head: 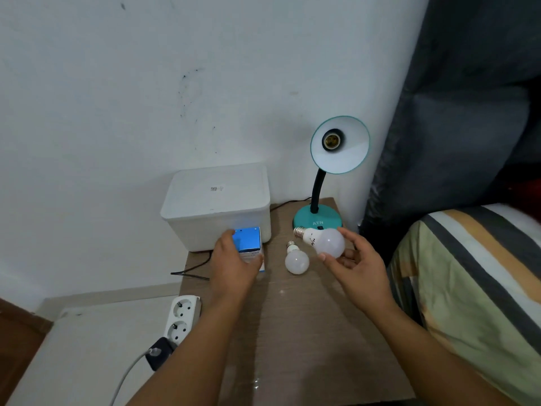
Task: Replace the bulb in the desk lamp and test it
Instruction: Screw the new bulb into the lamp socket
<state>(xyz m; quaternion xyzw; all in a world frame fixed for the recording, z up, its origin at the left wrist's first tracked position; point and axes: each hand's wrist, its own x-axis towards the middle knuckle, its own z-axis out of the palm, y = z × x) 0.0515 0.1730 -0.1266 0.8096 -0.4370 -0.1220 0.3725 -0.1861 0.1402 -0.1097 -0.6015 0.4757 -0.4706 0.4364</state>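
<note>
A teal desk lamp stands at the back of the wooden bedside table. Its shade faces me and its socket holds no bulb. My right hand holds a large white bulb by its globe, just in front of the lamp's base, with the screw cap pointing left. A smaller white bulb lies on the table between my hands. My left hand grips a blue and white bulb box at the table's left edge.
A white lidded box sits at the back left against the wall. A white power strip with a black plug in it lies left of the table. A striped bed borders the right side, under a dark curtain.
</note>
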